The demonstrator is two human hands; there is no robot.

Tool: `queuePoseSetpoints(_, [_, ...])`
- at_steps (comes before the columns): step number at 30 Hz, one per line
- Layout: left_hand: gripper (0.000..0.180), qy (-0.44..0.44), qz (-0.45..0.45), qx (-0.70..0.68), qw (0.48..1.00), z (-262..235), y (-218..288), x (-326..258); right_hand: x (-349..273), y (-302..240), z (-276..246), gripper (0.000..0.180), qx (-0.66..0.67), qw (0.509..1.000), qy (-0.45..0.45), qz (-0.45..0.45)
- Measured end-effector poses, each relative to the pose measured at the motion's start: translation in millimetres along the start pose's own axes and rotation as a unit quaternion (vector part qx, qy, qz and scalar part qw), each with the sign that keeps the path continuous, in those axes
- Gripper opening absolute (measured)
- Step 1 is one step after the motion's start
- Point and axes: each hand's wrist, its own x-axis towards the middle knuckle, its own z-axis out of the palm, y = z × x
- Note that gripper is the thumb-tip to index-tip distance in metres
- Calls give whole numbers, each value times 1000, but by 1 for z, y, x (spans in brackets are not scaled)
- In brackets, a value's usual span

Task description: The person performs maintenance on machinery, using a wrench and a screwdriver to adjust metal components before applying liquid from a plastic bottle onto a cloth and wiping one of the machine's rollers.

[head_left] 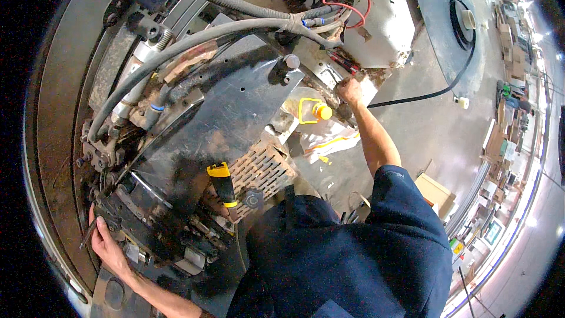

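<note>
At the lower left, my left hand [109,247] reaches the dark metal mechanism [109,209] at the machine's edge. Its fingers are closed around a thin dark rod [87,238] that slants down beside them. My right arm stretches forward, and my right hand [351,90] is closed in a fist by the far edge of the machine. What it holds, if anything, is hidden. Just beyond it lies a red-handled tool [344,62]. A clear jug with a yellow cap [322,112] stands to the left of my right forearm.
A yellow-and-black handled tool [220,184] rests by a slotted metal plate [259,171]. Thick grey hoses [200,41] arch over the machine's dark plate [206,112]. A black cable [424,97] runs right to a coil [462,23]. Below the jug lies a white bag [326,139].
</note>
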Motion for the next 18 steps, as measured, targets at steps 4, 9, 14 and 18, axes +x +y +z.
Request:
queuePoseSetpoints(4, [42, 48, 20, 2, 999, -9, 3, -4, 36, 35, 38, 25, -40, 997, 16, -57])
queuePoseSetpoints(9, [34, 137, 34, -30, 990, -10, 46, -6, 53, 76, 41, 28, -120, 975, 34, -185])
queuePoseSetpoints(14, [25, 105, 44, -230, 966, -11, 31, -21, 34, 101, 12, 40, -70, 943, 139, -293])
queuePoseSetpoints(18, [22, 162, 75, -196, 964, -3, 34, -15, 8, 72, 1, 31, -15, 955, 111, -274])
